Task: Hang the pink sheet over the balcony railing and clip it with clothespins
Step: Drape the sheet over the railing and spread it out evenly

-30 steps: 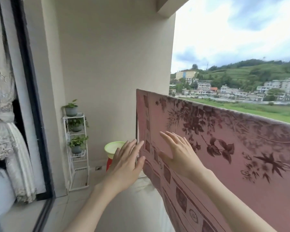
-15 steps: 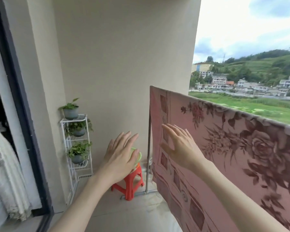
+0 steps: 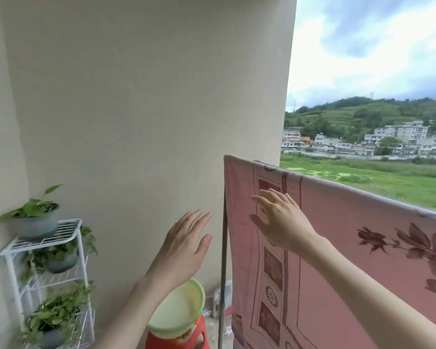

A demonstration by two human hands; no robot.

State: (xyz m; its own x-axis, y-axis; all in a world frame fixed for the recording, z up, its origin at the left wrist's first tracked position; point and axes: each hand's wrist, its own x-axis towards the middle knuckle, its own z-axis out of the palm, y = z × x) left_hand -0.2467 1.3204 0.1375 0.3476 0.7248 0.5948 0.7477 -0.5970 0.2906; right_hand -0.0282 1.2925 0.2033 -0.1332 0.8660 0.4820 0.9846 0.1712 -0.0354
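Note:
The pink sheet (image 3: 337,248), printed with dark red flowers and a patterned border, hangs draped over the balcony railing, which it hides along its top. A thin metal post (image 3: 223,260) stands at the sheet's left edge. My right hand (image 3: 280,220) reaches out with straight fingers in front of the sheet's bordered left end, near its top; contact is unclear. My left hand (image 3: 184,244) is raised with fingers straight, left of the post, holding nothing. No clothespins are visible.
A green basin (image 3: 184,313) sits on a red plastic stool (image 3: 176,340) below my left hand. A white wire rack (image 3: 43,238) with potted plants (image 3: 34,217) stands against the beige wall at left. Fields and buildings lie beyond the railing.
The view has swung right and closer to the sheet's left end. My right hand rose toward the sheet's top edge. My left hand stayed spread beside the post.

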